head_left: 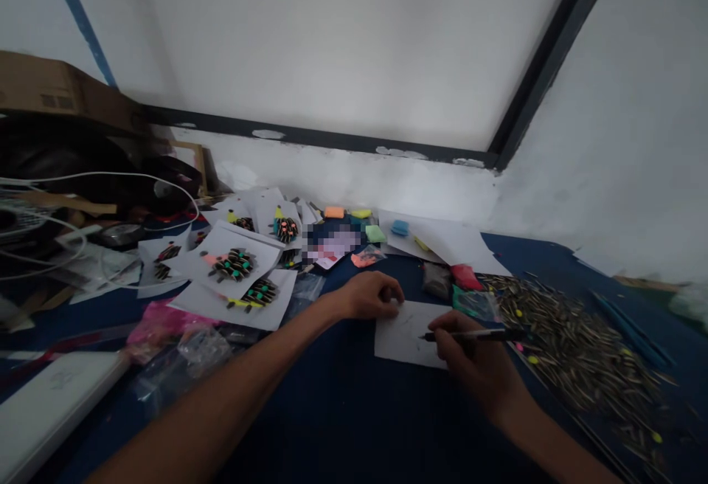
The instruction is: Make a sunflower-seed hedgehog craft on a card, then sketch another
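A small sheet of white paper lies on the blue tabletop in front of me, with faint marks on it. My left hand presses on its upper left edge, fingers curled and closed. In my right hand is a dark pen, pinched between thumb and fingers. The pen's tip points left, close over the sheet; whether it touches cannot be made out. Just beyond the sheet lie a bag of dark material, a red packet and a green plastic bag.
Striped seeds are heaped at the right. Paper sheets bearing seed-covered figures overlap at the left, near a pink bag and a white box. A phone and coloured clay-like pieces sit towards the wall.
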Available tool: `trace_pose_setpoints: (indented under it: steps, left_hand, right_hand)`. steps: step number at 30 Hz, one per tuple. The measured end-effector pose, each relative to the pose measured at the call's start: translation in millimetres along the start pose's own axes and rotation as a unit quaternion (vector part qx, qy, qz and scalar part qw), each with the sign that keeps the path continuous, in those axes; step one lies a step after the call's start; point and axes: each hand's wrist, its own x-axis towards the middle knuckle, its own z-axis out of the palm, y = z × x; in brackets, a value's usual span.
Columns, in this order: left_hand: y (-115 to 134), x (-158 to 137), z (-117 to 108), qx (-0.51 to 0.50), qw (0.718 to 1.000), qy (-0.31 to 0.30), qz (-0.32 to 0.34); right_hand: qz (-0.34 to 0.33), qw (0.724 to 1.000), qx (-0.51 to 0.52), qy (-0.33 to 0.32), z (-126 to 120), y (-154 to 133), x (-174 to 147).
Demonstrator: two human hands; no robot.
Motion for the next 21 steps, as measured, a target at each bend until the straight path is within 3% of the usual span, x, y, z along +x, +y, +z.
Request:
trace_pose_setpoints:
  steps: [5, 11, 21]
  left_hand:
    - [2.5, -0.9, -0.9, 0.020, 1.000, -0.005, -0.001]
    - [4.7, -1.6, -0.8, 0.054, 0.999, -0.003, 0.005]
    - [15.5, -2.1, 4.6, 0.137, 0.990, 0.034, 0.000]
  right_hand:
    - [-0.022, 0.999, -0.016, -0.017, 7.8, -7.9, 10.2]
    - [-0.064, 0.994, -0.085, 0.021, 9.0, -1.5, 17.1]
    - [-0.047, 0.995, -0.087, 0.003, 0.1, -5.6, 16.4]
